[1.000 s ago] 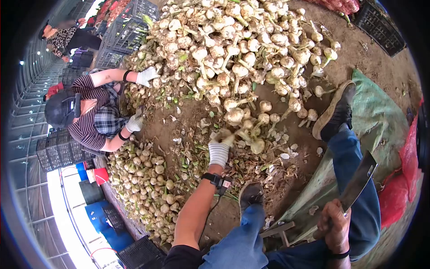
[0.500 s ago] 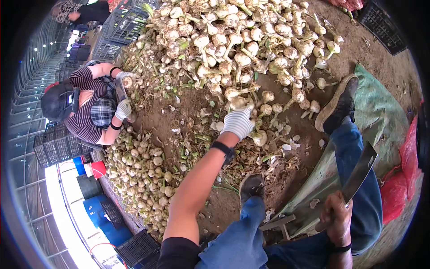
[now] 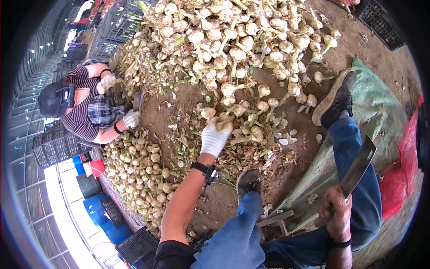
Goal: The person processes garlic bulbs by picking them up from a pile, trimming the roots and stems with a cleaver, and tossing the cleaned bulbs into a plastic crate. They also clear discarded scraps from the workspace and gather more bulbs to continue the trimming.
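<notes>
My left hand (image 3: 216, 134), in a white striped glove, reaches down to the ground below the big heap of bulbs (image 3: 233, 36). Its fingers are closed round a bulb (image 3: 225, 122), partly hidden by the glove. Another bulb (image 3: 208, 113) lies just beyond the fingers. My bare right hand (image 3: 336, 210) grips the handle of a wide-bladed knife (image 3: 358, 168), held over my right leg with the blade pointing up and away from me.
A co-worker in a striped top (image 3: 80, 110) crouches at the left with a blade. A smaller bulb pile (image 3: 143, 175), black crates (image 3: 56, 142), a green sheet (image 3: 380, 107), red mesh bags (image 3: 396, 190) and a wooden piece (image 3: 277, 218) surround the work area.
My left hand has moved left and toward me, now round a bulb. The knife has barely shifted. The co-worker's hands have moved apart.
</notes>
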Demonstrator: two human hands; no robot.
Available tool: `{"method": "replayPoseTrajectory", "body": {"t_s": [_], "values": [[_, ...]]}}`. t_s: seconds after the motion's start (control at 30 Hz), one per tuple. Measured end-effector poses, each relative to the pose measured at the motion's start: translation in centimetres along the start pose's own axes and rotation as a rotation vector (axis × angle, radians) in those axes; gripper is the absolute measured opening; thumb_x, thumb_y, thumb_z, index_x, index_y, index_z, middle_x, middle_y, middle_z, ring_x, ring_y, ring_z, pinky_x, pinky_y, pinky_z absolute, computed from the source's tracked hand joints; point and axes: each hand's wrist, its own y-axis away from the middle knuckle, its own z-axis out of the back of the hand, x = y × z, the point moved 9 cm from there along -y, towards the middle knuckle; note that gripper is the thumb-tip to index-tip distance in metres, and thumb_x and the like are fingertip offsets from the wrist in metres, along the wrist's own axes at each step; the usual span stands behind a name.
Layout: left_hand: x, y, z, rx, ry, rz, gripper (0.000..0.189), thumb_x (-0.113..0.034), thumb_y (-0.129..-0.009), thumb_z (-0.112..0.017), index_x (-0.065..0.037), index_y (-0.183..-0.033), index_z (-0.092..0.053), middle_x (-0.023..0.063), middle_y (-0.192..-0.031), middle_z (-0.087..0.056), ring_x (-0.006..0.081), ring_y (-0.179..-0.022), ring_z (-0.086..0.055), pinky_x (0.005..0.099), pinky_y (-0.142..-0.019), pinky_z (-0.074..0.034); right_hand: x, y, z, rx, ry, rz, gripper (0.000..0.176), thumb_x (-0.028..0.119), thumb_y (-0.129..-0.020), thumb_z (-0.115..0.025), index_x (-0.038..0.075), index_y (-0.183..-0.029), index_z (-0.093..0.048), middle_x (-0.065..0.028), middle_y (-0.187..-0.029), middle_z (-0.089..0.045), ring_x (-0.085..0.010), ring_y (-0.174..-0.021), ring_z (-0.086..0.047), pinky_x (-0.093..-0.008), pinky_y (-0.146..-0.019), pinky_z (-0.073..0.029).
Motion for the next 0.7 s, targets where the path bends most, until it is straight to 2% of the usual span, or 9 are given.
{"method": "replayPoseTrajectory", "body": {"t_s": [0.07,0.1,0.2,0.33,0.43,0.47,0.53,0.6,0.7], "values": [[-5.5,1.9,-8.1,-0.02,-1.363,-0.028,0.054,-0.025,-0.084,-0.068,0.002,-0.127,-0.048,0.0136,-0.112,-0.065,0.0232,-0.089,-0.065,0.0345,-0.079,-0.056,0.0,0.0,-0.5,0.017,0.025,-0.001,0.029,0.026,-0.092,-0.063,0.007,-0.075,-0.047,-0.0027,-0.059,-0.048,-0.0112,-0.042,-0.044,-0.0257,-0.04,-0.036],[-2.7,1.0,-13.1,0.336,-1.474,0.252,0.054,-0.026,-0.08,-0.068,0.0,-0.125,-0.052,0.0179,-0.115,-0.066,0.0295,-0.095,-0.067,0.0398,-0.083,-0.055,0.0,0.1,-0.7,0.024,0.046,0.003,0.03,0.027,-0.092,-0.063,0.008,-0.075,-0.047,-0.0025,-0.059,-0.048,-0.0112,-0.042,-0.044,-0.0254,-0.039,-0.035],[-1.2,-1.6,-15.5,0.337,-1.759,-0.261,0.056,-0.027,-0.074,-0.069,0.0,-0.121,-0.056,0.0229,-0.109,-0.066,0.0345,-0.094,-0.068,0.0433,-0.084,-0.054,0.2,0.0,-0.6,0.011,0.091,0.041,0.032,0.03,-0.092,-0.063,0.008,-0.074,-0.048,-0.0019,-0.057,-0.048,-0.0107,-0.041,-0.043,-0.0256,-0.039,-0.035],[-2.1,-2.5,-14.0,0.332,-1.798,-0.105,0.056,-0.029,-0.073,-0.071,0.0,-0.119,-0.058,0.0231,-0.102,-0.068,0.0338,-0.088,-0.068,0.0425,-0.081,-0.055,0.5,-0.3,-0.7,-0.024,0.054,0.072,0.033,0.029,-0.092,-0.063,0.008,-0.071,-0.048,-0.0014,-0.055,-0.047,-0.0106,-0.041,-0.043,-0.0258,-0.04,-0.034],[-3.7,-3.1,-9.5,0.083,-1.331,-0.272,0.055,-0.034,-0.075,-0.073,0.001,-0.116,-0.061,0.0206,-0.082,-0.069,0.0307,-0.07,-0.065,0.0407,-0.074,-0.057,0.1,-0.4,0.4,-0.015,0.08,0.063,0.035,0.029,-0.092,-0.062,0.008,-0.069,-0.047,-0.0013,-0.054,-0.046,-0.0108,-0.041,-0.043,-0.0264,-0.04,-0.034],[-4.9,-1.6,-9.2,0.042,-1.318,0.169,0.048,-0.033,-0.085,-0.068,0.004,-0.116,-0.058,0.0166,-0.088,-0.068,0.0268,-0.079,-0.065,0.0359,-0.076,-0.058,0.1,-0.7,0.6,-0.025,0.105,0.053,0.033,0.027,-0.092,-0.063,0.007,-0.069,-0.049,-0.0009,-0.054,-0.046,-0.0095,-0.043,-0.043,-0.0259,-0.041,-0.033],[-1.1,-3.7,-3.6,-0.026,-0.014,0.126,0.028,-0.008,-0.093,-0.059,0.005,-0.117,-0.052,0.0089,-0.099,-0.06,0.0169,-0.098,-0.059,0.0278,-0.091,-0.057,-0.5,-2.2,0.5,-0.032,0.13,0.047,0.032,0.025,-0.091,-0.064,0.006,-0.07,-0.051,-0.0005,-0.055,-0.047,-0.0081,-0.045,-0.043,-0.0255,-0.042,-0.033],[-8.7,0.6,-3.0,-0.216,-0.99,-0.062,0.033,-0.002,-0.086,-0.067,0.001,-0.117,-0.056,0.0131,-0.102,-0.068,0.0197,-0.089,-0.069,0.0328,-0.077,-0.063,-1.4,-5.1,0.7,-0.155,0.467,0.203,0.024,0.022,-0.09,-0.065,0.001,-0.079,-0.06,0.0016,-0.056,-0.048,-0.0048,-0.049,-0.043,-0.0241,-0.044,-0.032],[-7.9,1.6,4.1,-0.434,-0.029,-0.034,0.03,-0.01,-0.082,-0.075,-0.001,-0.108,-0.065,0.0123,-0.096,-0.071,0.0182,-0.078,-0.069,0.0269,-0.066,-0.059,-2.7,-9.5,-6.0,-0.069,0.527,0.323,0.026,0.023,-0.087,-0.069,-0.003,-0.09,-0.067,-0.0011,-0.061,-0.056,-0.0083,-0.055,-0.051,-0.0275,-0.048,-0.04]]}}
